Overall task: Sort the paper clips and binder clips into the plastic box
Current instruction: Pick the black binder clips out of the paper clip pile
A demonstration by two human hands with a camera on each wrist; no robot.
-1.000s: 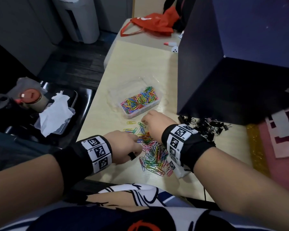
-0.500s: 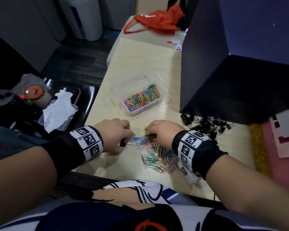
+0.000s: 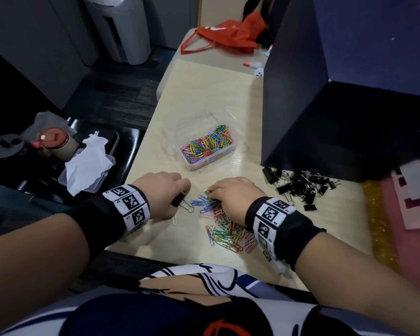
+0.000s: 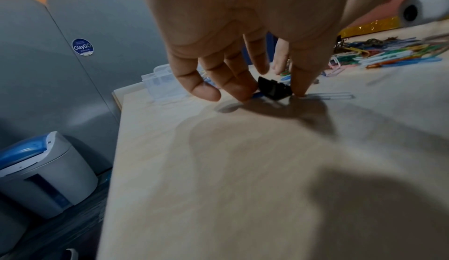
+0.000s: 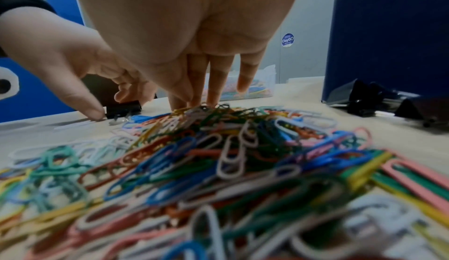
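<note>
My left hand [image 3: 180, 194] pinches a black binder clip [image 3: 178, 200] low over the table, left of the paper clips; the left wrist view shows the binder clip [image 4: 273, 90] between thumb and fingers. My right hand [image 3: 212, 192] sets its fingertips [image 5: 194, 97] on the far end of the coloured paper clip pile [image 3: 226, 231], fingers fairly straight. Beyond both hands stands the clear plastic box [image 3: 204, 166], which holds many paper clips. A heap of black binder clips [image 3: 298, 187] lies to the right.
A big dark blue box [image 3: 337, 105] stands right of the plastic box, just behind the binder clips. A red bag [image 3: 226, 37] and a marker [image 3: 251, 65] lie at the far end. The table's left edge drops to a black seat with tissues [image 3: 87, 161].
My left hand has moved a little left, away from the pile, with the binder clip still in it. My right hand has shifted slightly along the pile's far end.
</note>
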